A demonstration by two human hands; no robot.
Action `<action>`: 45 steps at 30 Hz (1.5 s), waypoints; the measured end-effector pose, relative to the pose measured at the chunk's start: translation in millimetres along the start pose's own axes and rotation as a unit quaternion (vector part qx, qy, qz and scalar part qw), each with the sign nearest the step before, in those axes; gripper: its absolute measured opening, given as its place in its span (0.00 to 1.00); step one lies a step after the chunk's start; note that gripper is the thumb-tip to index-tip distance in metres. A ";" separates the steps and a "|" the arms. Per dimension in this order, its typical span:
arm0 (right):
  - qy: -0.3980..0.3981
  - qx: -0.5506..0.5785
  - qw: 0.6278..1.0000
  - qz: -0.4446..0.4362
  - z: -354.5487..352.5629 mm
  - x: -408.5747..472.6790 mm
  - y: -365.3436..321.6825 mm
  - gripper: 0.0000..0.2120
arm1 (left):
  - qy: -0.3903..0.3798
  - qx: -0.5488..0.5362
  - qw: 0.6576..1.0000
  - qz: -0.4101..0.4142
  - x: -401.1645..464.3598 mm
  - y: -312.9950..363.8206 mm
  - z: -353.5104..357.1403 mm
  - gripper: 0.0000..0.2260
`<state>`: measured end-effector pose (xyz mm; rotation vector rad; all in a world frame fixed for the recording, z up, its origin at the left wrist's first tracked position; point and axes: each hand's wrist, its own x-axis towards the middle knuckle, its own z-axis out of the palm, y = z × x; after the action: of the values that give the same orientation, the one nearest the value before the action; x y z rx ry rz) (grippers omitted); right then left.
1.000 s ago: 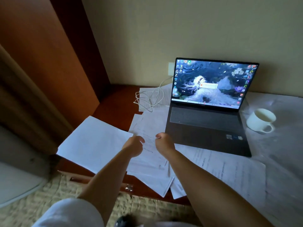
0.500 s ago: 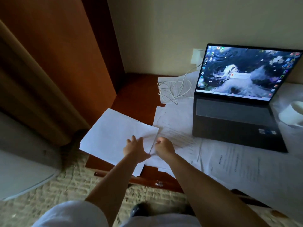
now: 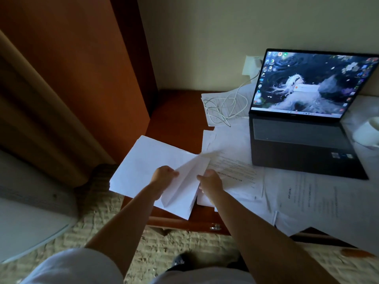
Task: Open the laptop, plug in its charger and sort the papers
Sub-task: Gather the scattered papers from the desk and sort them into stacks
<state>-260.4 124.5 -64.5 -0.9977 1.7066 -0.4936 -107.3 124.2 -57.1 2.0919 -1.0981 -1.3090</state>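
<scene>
Sheet [image 3: 184, 181] lifted over my blank stack [image 3: 143, 165], L hand [image 3: 163, 177] & R hand [image 3: 211, 180] each pinching an edge, laptop [image 3: 303, 128] open.

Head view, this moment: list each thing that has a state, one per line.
Laptop: lid open, screen lit.
Charger cable: coiled on papers, runs up to the wall socket.
Sheet: lifted, pinched by both hands.
Left hand: grips the sheet.
Right hand: grips the sheet.
Stack of papers: overhangs the desk edge.
Mug: upright.
</scene>
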 end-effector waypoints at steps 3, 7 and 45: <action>0.009 -0.001 1.000 -0.012 5.4 -5.2 0.5 0.09 | -0.032 -0.050 0.998 0.010 -9.0 -2.9 -4.2 0.04; 0.051 0.031 0.997 -0.050 10.3 -13.6 -7.7 0.06 | -0.125 -0.135 0.982 0.036 -16.5 -10.5 -12.3 0.08; 0.340 -0.218 0.785 -0.469 25.9 -31.7 -52.5 0.15 | 0.090 -0.396 0.914 -0.016 -1.5 -11.2 -49.6 0.14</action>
<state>-213.4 124.2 -17.3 -2.2455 1.8681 -1.2525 -59.3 129.8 -41.4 1.5611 -0.3434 -1.2531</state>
